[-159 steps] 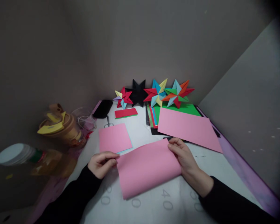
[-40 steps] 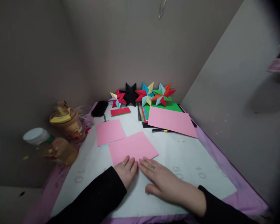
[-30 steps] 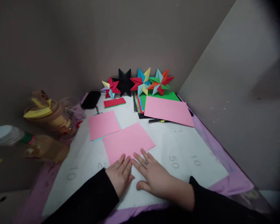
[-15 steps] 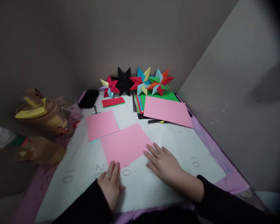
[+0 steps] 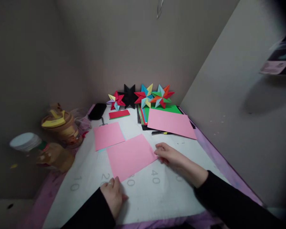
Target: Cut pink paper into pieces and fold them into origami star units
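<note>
A pink sheet of paper [image 5: 132, 156] lies flat on the white cutting mat [image 5: 143, 203]. At its right corner my right hand [image 5: 169, 154] is closed, thumb and fingers pinching the paper's edge. My left hand [image 5: 113, 195] rests on the mat at the near left corner, fingertips touching the paper's edge and the thumb apart from the fingers. Just left of this sheet is a smaller pink sheet [image 5: 109, 136], with a light blue edge showing from beneath.
Folded paper stars [image 5: 145, 95] lean against the back wall. Before them lie red strips [image 5: 119, 114], a stack of coloured paper with a pink sheet [image 5: 171, 123] on top, and a cutter [image 5: 159, 133]. Phone [image 5: 97, 111], lidded cup [image 5: 62, 127] and bottle [image 5: 54, 156] stand left.
My right hand has gone from lying spread on the paper's right edge to pinching its corner. The left fingers have curled slightly. The camera view has tilted upward.
</note>
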Demonstrator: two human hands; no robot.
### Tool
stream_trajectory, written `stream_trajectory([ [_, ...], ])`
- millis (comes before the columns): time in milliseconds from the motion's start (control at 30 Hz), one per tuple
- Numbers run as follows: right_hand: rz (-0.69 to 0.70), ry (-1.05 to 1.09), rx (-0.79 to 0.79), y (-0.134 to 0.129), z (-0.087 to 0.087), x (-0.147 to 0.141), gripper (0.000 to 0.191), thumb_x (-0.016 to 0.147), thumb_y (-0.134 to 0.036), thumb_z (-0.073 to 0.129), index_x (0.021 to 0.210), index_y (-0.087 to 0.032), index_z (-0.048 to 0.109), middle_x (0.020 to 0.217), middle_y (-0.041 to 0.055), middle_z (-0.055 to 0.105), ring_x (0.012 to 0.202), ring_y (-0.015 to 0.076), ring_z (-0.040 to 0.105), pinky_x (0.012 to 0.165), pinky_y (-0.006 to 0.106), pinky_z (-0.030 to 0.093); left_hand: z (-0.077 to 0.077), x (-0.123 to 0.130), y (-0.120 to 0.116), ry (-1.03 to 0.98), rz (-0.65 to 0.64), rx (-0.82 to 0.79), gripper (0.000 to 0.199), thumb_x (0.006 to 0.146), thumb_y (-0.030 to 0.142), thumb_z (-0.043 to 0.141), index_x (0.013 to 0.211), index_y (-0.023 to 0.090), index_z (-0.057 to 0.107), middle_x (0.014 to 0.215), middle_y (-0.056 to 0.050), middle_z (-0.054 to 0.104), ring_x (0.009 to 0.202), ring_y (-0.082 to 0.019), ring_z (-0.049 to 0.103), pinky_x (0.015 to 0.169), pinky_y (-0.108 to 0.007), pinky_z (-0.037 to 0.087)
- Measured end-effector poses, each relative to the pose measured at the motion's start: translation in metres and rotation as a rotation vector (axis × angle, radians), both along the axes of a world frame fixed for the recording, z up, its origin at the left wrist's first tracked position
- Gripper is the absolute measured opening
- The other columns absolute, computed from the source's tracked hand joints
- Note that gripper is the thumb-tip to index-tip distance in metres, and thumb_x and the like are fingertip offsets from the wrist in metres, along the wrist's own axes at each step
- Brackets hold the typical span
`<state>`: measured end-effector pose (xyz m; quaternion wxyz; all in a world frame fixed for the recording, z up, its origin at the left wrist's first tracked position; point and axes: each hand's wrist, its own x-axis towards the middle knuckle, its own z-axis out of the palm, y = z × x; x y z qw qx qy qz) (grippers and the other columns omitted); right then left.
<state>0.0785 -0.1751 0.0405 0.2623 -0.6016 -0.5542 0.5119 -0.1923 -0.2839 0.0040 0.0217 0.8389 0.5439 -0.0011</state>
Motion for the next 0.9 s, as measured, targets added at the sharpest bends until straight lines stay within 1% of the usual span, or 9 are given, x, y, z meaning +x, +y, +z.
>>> stream_trajectory([
  [100,0.106,0.149,-0.273,0.016,0.004,-0.003,0.024,0.073,-0.04,0.059,0.07,-0.019,0.048,0.049,-0.0072,0.04,0.036,0.0047,0.028,0.036,0.02,0.016,0.011,-0.005,0.005,0.007,-0.004,0.073,0.014,0.078,0.021,0.061,0.071,0.015,0.07,0.089,-0.009,0.071,0.076,-0.027,0.065,0.061,-0.038,0.049],
  [167,0.149,0.11,-0.341,0.021,0.002,-0.005,0.03,0.07,-0.042,0.061,0.062,-0.019,0.042,0.044,-0.009,0.034,0.035,0.0041,0.021,0.036,0.021,0.011,0.015,-0.008,0.008,-0.011,-0.016,0.097,0.008,0.076,0.021,0.063,0.071,0.017,0.069,0.077,-0.004,0.069,0.069,-0.024,0.064,0.058,-0.036,0.048],
  [233,0.173,0.033,-0.264,0.022,-0.001,-0.007,0.033,0.067,-0.04,0.064,0.058,-0.019,0.041,0.044,-0.0088,0.033,0.037,0.0044,0.023,0.038,0.021,0.013,0.015,-0.01,0.012,-0.031,-0.03,0.136,0.008,0.076,0.022,0.063,0.069,0.018,0.066,0.069,-0.002,0.067,0.066,-0.023,0.063,0.056,-0.035,0.046],
  [333,0.21,-0.065,0.128,0.018,0.001,-0.005,0.031,0.068,-0.034,0.065,0.055,-0.017,0.042,0.055,-0.0044,0.041,0.05,0.007,0.037,0.045,0.02,0.027,0.008,-0.013,0.018,-0.085,-0.055,0.212,0.011,0.076,0.022,0.06,0.066,0.019,0.062,0.065,-0.001,0.063,0.064,-0.023,0.06,0.055,-0.034,0.043],
  [433,0.187,-0.091,0.343,0.024,0.011,0.004,0.022,0.075,-0.036,0.059,0.068,-0.018,0.051,0.063,-0.003,0.047,0.053,0.0091,0.045,0.048,0.021,0.035,0.001,-0.016,0.024,-0.175,-0.097,0.304,0.012,0.074,0.02,0.057,0.062,0.019,0.057,0.063,-0.001,0.059,0.061,-0.021,0.056,0.052,-0.032,0.038],
  [533,0.018,0.07,0.331,0.043,0.015,0.005,0.024,0.078,-0.042,0.056,0.081,-0.019,0.05,0.06,-0.0056,0.046,0.047,0.0089,0.046,0.045,0.021,0.04,0.004,-0.016,0.028,-0.235,-0.118,0.324,0.015,0.077,0.018,0.053,0.062,0.019,0.054,0.065,-0.002,0.057,0.062,-0.019,0.053,0.052,-0.03,0.035],
  [633,-0.169,0.275,0.256,0.066,0.003,-0.016,0.032,0.071,-0.041,0.061,0.09,-0.02,0.045,0.065,-0.0052,0.051,0.049,0.0098,0.052,0.044,0.021,0.045,0.015,-0.016,0.029,-0.219,-0.107,0.25,0.014,0.081,0.016,0.048,0.068,0.018,0.054,0.073,-0.004,0.058,0.066,-0.018,0.053,0.055,-0.03,0.038],
  [767,-0.095,0.294,0.168,0.081,-0.025,-0.056,0.044,0.071,-0.03,0.06,0.109,-0.018,0.041,0.068,-0.0038,0.058,0.045,0.0091,0.054,0.043,0.021,0.045,0.031,-0.02,0.031,-0.23,-0.072,0.154,0.011,0.081,0.017,0.048,0.073,0.017,0.055,0.083,-0.006,0.058,0.071,-0.019,0.054,0.059,-0.032,0.043],
  [900,-0.006,0.22,0.213,0.083,-0.037,-0.065,0.05,0.071,-0.024,0.057,0.118,-0.018,0.039,0.07,-0.0041,0.06,0.042,0.0078,0.051,0.041,0.02,0.043,0.045,-0.028,0.039,-0.243,-0.049,0.014,0.009,0.081,0.021,0.05,0.078,0.018,0.058,0.09,-0.006,0.06,0.079,-0.02,0.056,0.064,-0.032,0.045],
])
